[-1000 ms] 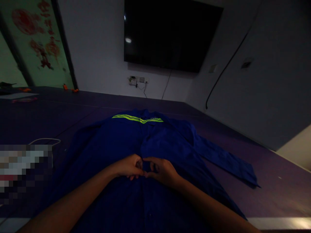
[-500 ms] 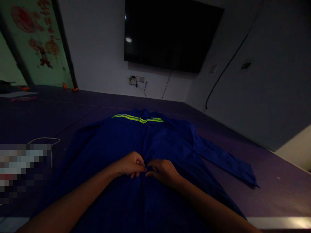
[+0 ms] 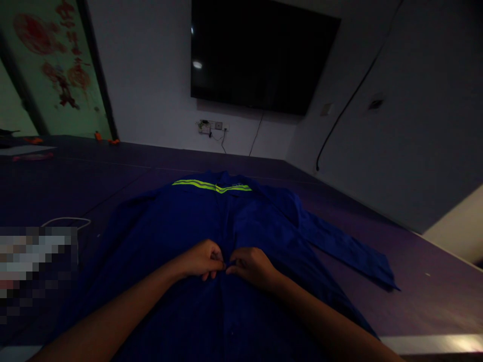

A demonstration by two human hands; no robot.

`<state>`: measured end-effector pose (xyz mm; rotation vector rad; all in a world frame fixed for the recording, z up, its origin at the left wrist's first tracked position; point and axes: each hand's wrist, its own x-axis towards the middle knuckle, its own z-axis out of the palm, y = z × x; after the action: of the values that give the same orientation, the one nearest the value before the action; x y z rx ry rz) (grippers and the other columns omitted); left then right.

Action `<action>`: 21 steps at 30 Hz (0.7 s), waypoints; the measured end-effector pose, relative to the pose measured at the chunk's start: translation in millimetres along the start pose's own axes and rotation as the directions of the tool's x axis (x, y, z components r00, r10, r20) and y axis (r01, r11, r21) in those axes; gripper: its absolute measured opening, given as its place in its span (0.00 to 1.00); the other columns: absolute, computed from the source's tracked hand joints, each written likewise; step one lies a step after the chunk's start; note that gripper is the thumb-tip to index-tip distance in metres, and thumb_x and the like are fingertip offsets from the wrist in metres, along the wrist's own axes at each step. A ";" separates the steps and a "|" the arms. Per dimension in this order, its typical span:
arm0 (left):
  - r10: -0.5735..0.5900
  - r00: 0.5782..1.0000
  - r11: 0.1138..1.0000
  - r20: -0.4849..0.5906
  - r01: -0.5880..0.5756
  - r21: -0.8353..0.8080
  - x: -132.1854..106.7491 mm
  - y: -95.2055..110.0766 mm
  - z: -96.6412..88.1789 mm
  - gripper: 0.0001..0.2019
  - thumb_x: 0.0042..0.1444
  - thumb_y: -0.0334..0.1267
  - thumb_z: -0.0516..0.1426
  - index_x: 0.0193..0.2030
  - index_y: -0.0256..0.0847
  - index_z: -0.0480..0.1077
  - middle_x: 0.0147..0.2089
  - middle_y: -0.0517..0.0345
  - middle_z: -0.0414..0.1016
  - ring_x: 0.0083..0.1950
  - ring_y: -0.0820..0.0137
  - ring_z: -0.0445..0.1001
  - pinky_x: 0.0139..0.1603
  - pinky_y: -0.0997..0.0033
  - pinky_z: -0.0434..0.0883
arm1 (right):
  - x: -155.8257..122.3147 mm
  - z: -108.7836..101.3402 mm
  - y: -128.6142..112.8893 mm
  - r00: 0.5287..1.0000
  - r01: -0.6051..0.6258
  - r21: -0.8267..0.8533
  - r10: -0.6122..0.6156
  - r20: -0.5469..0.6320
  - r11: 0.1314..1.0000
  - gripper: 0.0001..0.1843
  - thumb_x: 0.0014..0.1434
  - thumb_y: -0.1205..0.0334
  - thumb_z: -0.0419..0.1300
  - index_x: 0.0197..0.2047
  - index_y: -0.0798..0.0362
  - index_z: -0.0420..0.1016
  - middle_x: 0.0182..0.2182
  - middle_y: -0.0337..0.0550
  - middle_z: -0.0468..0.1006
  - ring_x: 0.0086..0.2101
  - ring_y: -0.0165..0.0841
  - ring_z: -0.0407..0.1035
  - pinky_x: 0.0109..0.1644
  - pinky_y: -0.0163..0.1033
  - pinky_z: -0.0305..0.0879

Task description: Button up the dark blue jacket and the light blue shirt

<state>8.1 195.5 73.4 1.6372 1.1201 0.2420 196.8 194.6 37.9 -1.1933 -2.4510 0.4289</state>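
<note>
Head view: the left hand (image 3: 204, 260) and right hand (image 3: 253, 266) pinch the blue jacket (image 3: 181, 221) mid-front; small chest lettering (image 3: 238, 184) and red characters (image 3: 66, 95) beyond are too blurred to read.

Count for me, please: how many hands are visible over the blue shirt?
2. The left hand and the right hand are close together at the middle of the blue shirt; no others are visible.

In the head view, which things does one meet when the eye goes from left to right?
red decoration → upright orange object → left hand → right hand → blue sleeve
</note>
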 end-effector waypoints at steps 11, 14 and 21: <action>0.003 1.000 0.998 -0.013 -0.004 -0.063 -2.5 2.2 1.8 0.09 0.46 0.40 0.56 0.28 0.35 0.67 0.16 0.66 0.66 0.13 0.82 0.59 0.14 0.81 0.48 | 0.6 0.6 -1.4 0.999 -0.037 -0.044 0.037 0.003 0.998 0.10 0.52 0.54 0.61 0.33 0.51 0.74 0.24 0.36 0.74 0.25 0.26 0.66 0.26 0.30 0.51; 0.003 0.999 0.996 -0.033 -0.006 -0.088 -3.2 2.9 0.3 0.12 0.46 0.44 0.57 0.27 0.35 0.65 0.17 0.66 0.66 0.13 0.82 0.59 0.14 0.81 0.48 | -0.5 -0.7 -1.9 0.999 -0.045 -0.032 0.044 -0.028 0.998 0.08 0.54 0.56 0.59 0.33 0.52 0.73 0.24 0.37 0.73 0.24 0.26 0.66 0.27 0.30 0.52; 0.030 0.982 0.997 0.188 -0.015 -0.080 -9.4 4.9 -1.1 0.22 0.41 0.57 0.59 0.23 0.36 0.64 0.18 0.63 0.68 0.13 0.81 0.60 0.12 0.80 0.51 | -2.8 -6.1 -1.9 0.983 -0.026 -0.018 0.022 -0.184 0.999 0.07 0.56 0.58 0.58 0.34 0.53 0.71 0.23 0.36 0.72 0.24 0.26 0.65 0.27 0.30 0.54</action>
<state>4.9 189.2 81.3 1.5689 0.9376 0.1391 199.9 191.9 43.5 -1.2148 -2.2909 0.2866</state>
